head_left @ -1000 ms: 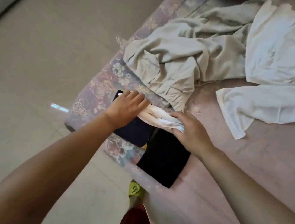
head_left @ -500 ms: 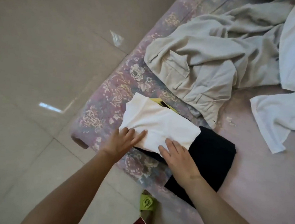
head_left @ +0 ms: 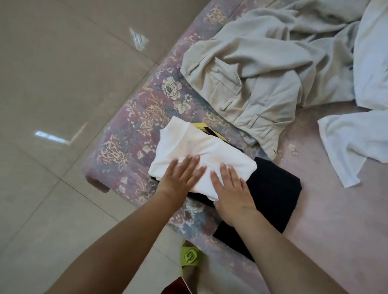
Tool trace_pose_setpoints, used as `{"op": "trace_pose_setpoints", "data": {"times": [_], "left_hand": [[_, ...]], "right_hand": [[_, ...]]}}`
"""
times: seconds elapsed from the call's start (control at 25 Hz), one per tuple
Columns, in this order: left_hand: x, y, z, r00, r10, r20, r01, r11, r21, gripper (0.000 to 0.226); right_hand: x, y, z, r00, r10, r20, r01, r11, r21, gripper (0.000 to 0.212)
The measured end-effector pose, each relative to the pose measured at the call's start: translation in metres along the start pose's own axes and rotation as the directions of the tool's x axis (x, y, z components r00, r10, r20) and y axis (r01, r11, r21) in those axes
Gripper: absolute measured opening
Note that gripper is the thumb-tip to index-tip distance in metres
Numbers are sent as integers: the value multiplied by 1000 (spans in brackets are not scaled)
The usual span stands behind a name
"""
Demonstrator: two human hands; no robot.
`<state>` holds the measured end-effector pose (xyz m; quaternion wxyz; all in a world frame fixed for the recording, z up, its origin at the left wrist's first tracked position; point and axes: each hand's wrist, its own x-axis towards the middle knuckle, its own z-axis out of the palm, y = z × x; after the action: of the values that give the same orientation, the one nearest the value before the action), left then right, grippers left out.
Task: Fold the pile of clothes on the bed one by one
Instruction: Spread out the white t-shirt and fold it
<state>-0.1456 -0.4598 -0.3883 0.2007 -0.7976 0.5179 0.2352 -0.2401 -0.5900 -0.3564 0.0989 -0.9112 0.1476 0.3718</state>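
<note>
left hand [head_left: 181, 176], right hand [head_left: 232, 190], flat on white garment [head_left: 195, 147]

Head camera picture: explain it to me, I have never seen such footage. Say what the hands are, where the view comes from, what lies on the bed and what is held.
There is no machine: a person wears a camera on the head, looking down at their own bare arms. The left hand and right hand press flat on a folded white garment, gripping nothing. It lies on folded black clothes at the bed edge. Unfolded beige trousers and a white shirt wait beyond.
</note>
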Motion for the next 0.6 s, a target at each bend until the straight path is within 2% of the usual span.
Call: {"op": "trace_pose_setpoints", "data": {"times": [0.08, 0.2, 0.36, 0.48, 0.52, 0.6], "left_hand": [[-6, 10, 3, 997, -75, 36, 76, 997, -32, 86], [-18, 22, -31, 994, -89, 65, 97, 986, -138, 82], [0, 61, -134, 982, -172, -79, 133, 923, -360, 69], [31, 117, -192, 942, -65, -329, -76, 914, -398, 62], [45, 138, -204, 934, -27, -356, -122, 912, -391, 62], [81, 182, -218, 959, 33, -283, -130, 934, -332, 62]], "right_hand": [[-5, 4, -1, 999, -37, -4, 37, 997, 61, 72], [-34, 26, -18, 999, -52, 9, 50, 992, 118, 67], [-78, 94, -36, 995, 49, -86, -32, 982, 189, 61], [-118, 162, -40, 981, 152, -121, -119, 962, 244, 59], [-129, 189, -37, 972, 196, -130, -157, 952, 261, 58], [-143, 249, -25, 954, 268, -135, -222, 933, 283, 59]]}}
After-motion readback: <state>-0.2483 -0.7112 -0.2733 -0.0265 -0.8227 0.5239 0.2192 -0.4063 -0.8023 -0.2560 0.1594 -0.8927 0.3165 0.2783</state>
